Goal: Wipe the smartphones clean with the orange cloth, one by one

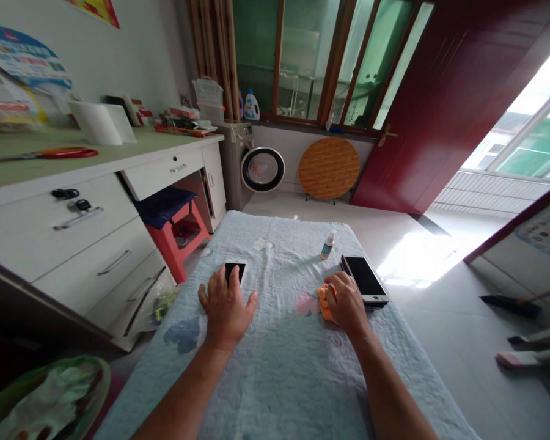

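Note:
A white smartphone [241, 270] with a dark screen lies on the light blue quilted cover [275, 366]. My left hand [227, 305] is over its near part with fingers spread, holding nothing; whether the fingertips touch it I cannot tell. On the right, my right hand [346, 299] has its fingers curled on a crumpled orange cloth [324, 304], partly hidden under the hand. Right beside that hand is a stack of flat devices, with a white-framed tablet [365, 278] on top. A small spray bottle [329, 245] with a blue label stands beyond the stack.
At left is a desk [165, 150] with red-handled scissors [68, 153] and a paper roll [101, 122]. A red stool [176, 229] is tucked below. A washing machine [238, 165] has its door open; a round wooden tabletop [329, 168] leans by the wall. A basket [103, 379] stands lower left.

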Available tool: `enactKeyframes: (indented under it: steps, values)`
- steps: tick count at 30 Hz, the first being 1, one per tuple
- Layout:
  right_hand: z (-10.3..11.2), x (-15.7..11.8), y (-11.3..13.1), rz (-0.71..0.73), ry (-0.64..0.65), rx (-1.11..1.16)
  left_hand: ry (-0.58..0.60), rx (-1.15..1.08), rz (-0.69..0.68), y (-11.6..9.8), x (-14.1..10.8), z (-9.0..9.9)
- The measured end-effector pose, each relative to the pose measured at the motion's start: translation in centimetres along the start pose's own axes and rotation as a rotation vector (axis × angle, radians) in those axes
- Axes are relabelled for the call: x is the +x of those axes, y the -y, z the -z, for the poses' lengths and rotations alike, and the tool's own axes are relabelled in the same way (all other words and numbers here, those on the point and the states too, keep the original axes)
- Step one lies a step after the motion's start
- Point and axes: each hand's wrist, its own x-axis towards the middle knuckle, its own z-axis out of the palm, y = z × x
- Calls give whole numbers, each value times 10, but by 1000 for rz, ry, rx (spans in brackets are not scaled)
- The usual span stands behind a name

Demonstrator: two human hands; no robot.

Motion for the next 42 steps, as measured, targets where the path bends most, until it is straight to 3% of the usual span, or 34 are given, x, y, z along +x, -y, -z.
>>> enactKeyframes:
  steps: [5,12,23,32,39,42]
  values:
    - [-4,-1,0,-85,83,-93,109,104,70,9,1,-5]
    - [-13,-5,-1,-95,96,-174,187,151,105,17,7,-3]
    - [-21,-7,-4,-34,95,-206,162,119,162,25,11,-12]
    - [-23,-9,-5,-82,139,-205,149,142,198,20,10,-11]
    - [-19,-7,0,-121,170,-261,70,89,206,21,11,-10]
    - [-16,-8,1,-9,220,-328,26,7,165,18,12,-8]
